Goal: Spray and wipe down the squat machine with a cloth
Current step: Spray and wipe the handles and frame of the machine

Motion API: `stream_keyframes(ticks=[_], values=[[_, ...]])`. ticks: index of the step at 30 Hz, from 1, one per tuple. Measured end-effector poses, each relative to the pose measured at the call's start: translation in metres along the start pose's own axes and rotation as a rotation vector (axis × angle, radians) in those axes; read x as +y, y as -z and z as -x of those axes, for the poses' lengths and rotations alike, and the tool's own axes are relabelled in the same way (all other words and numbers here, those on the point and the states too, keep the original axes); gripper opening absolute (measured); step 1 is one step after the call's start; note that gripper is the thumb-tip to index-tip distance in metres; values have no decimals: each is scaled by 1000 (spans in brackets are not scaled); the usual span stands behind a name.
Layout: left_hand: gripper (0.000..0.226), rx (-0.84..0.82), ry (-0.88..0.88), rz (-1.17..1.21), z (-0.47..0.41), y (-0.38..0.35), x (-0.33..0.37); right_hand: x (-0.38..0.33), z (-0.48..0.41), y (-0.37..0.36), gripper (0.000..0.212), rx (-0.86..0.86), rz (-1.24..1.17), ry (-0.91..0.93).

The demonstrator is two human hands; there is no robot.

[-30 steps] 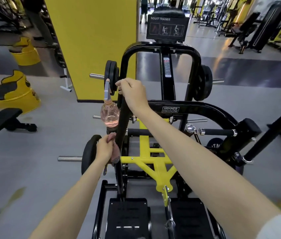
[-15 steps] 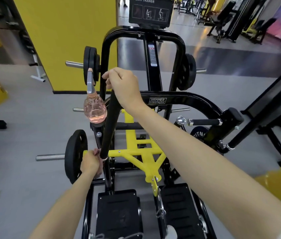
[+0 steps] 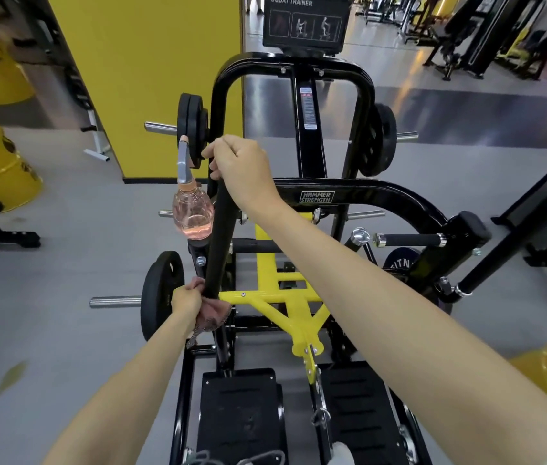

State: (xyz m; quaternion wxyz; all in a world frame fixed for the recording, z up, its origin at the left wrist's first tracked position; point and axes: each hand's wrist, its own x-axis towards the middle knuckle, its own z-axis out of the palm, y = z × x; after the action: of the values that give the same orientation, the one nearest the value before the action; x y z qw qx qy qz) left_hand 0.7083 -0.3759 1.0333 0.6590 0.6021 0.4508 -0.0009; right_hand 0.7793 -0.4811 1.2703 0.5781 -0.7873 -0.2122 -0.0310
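Black steel tubing forms the squat machine [image 3: 359, 193], which fills the middle of the view, with a yellow steel linkage [image 3: 285, 297] low in its frame and two black ribbed footplates [image 3: 241, 417] at six o'clock. The left grip [image 3: 186, 298], at about seven o'clock from centre, is clenched on a crumpled pink cloth [image 3: 213, 317] and presses it against the lower end of the near black upright tube [image 3: 218, 236], just above where the yellow linkage meets it; a loose corner of the cloth hangs below the fist. The right grip [image 3: 243, 172], at about eleven o'clock, is curled shut high on the same upright, its fingers reaching the grey trigger head of a clear round spray bottle of pink liquid [image 3: 193, 213], which hangs upright just beside the tube at ten o'clock; the contact itself is hidden behind the knuckles. A black weight plate [image 3: 161, 293] sits on a chrome peg at eight o'clock, just beside the left grip. At twelve o'clock a black sign [image 3: 304, 23] reads SQUAT TRAINER, with a yellow pillar [image 3: 164, 78] beside it at eleven o'clock.
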Motion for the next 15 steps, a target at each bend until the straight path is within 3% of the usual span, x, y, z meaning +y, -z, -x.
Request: stream_keyframes(ticks=[15], values=[[25,22,-360,159,104,-9,113,-6,-3,16,43,-245,89,-1]])
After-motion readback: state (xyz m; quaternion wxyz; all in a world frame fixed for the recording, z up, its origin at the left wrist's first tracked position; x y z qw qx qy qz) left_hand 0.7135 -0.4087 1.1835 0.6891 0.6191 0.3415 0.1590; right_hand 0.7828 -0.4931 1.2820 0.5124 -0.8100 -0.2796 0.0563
